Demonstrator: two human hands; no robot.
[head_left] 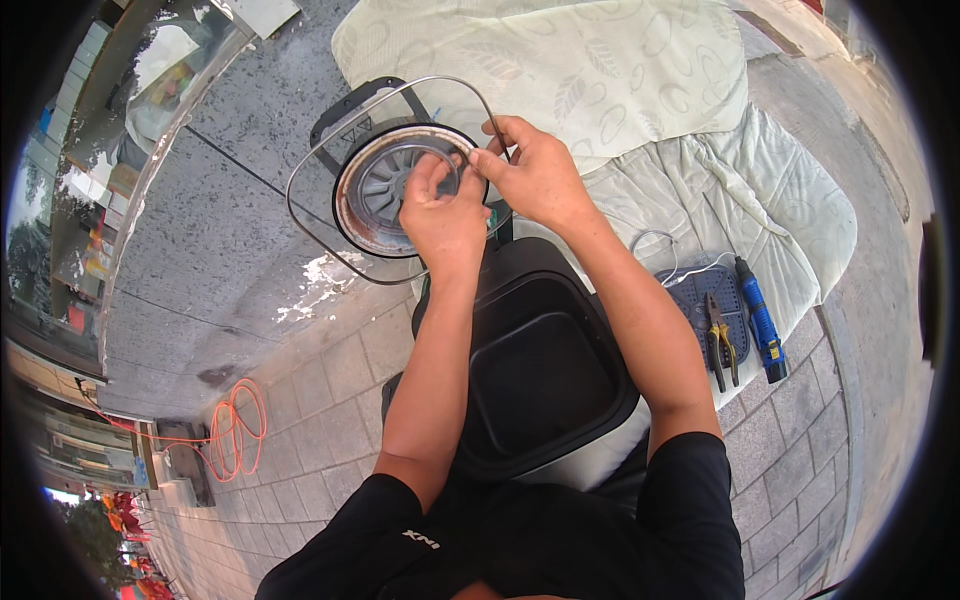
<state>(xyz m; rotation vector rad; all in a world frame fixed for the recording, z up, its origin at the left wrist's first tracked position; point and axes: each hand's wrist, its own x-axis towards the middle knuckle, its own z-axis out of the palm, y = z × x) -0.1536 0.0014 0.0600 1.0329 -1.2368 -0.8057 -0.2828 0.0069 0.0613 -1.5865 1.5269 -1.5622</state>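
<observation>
A round metal fan housing (345, 205) with a black outer rim and radial vanes stands tilted beyond the black square pan. My left hand (440, 228) reaches over its face, fingers bent close to a thin grey ring inside; whether they grip the ring is hidden. At the right edge of the housing, my right hand (540, 175) is closed, its thumb on the rim and its index finger behind. A large thin metal loop (290, 190) surrounds the housing and passes by my right fingers. The black square pan (540, 370) lies between my forearms.
Pliers (718, 340) with yellow-and-black handles lie on a blue-grey perforated tray (690, 290), beside a blue electric screwdriver (760, 318) and a white cable (690, 272). Pale patterned cloth (640, 90) covers the ground. An orange hose (237, 430) coils near the wall at left.
</observation>
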